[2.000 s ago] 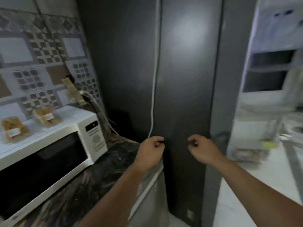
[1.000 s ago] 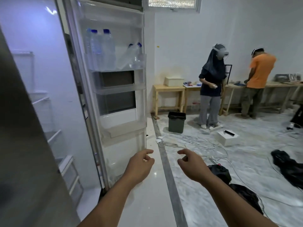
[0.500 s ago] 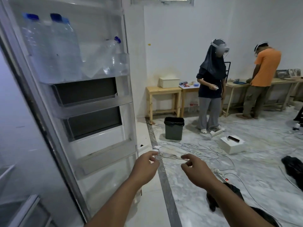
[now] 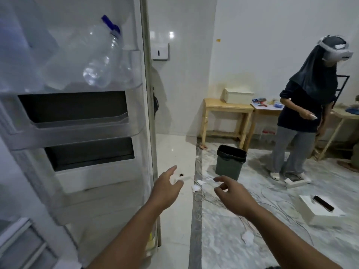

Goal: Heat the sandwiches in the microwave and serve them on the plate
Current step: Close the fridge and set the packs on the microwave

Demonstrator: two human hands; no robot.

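The fridge door stands wide open on the left, its inner shelves facing me. A clear water bottle with a blue cap leans in the top door shelf. My left hand hangs in the air just right of the door's edge, fingers loose, holding nothing. My right hand floats beside it, fingers loosely curled and empty. No sandwiches, microwave or plate are in view.
A dark bin stands on the marble floor ahead. Loose cables and a white box with a phone lie to the right. A person in a headset stands by wooden tables.
Two seconds ago both hands gripped the shut fridge doors beside the microwave. The door has swung open. The view has moved closer to the door, and both hands have opened slightly.
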